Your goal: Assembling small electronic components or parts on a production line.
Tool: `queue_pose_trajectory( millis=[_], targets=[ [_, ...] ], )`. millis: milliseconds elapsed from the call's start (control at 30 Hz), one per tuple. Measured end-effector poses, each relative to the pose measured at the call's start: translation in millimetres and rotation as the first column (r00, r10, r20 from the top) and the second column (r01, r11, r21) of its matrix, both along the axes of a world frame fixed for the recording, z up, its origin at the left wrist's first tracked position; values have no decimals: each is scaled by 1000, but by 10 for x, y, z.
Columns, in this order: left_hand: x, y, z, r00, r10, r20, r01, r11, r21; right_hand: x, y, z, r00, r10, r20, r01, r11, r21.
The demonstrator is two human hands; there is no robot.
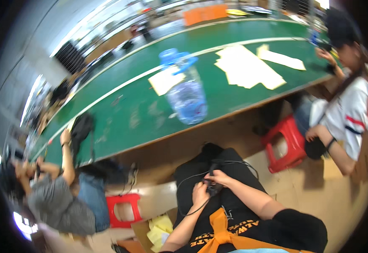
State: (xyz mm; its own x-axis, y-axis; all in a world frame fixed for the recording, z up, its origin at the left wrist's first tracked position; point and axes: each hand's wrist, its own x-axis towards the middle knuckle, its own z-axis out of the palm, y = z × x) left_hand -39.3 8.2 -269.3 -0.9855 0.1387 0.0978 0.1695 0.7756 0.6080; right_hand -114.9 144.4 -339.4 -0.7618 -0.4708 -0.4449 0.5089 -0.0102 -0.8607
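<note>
Above my lap, my left hand (200, 195) and my right hand (221, 178) come together around a small black corded object (213, 188). Fingers of both hands are closed on it, the left hand lower and to the left, the right hand on its other side. Its exact kind is blurred and partly covered by the fingers. A thin black cable (198, 210) loops down past my left wrist, and another dark cord (244, 163) curves over my right thigh. My black trousers lie beneath.
A green table (129, 105) stands ahead, bearing a large clear bottle (187, 99) with a blue top and pale paper sheets (249, 65). People sit at left and right on red stools (125, 211). Yellow paper (160, 230) fills a box by my left side.
</note>
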Motion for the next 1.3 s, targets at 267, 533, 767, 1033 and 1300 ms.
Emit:
queue_pose_trajectory(
  millis=[267,533,767,1033,1300],
  targets=[
    [102,-67,-25,999,-7,-33,8,1000,18,60,-3,180,996,80,-40,-77,994,71],
    [109,-41,-25,998,7,-69,-2,998,69,74,12,164,1000,-8,-1,8,995,100],
    [110,-74,27,1000,6,-25,-5,999,44,52,-53,380,992,-46,120,47,999,2],
    [38,59,3,996,-11,-88,8,999,-34,39,68,311,991,-36,132,50,994,-100],
    [88,35,49,998,49,-29,-48,998,39,71,33,210,996,48,79,-43,997,-56]
  ],
)
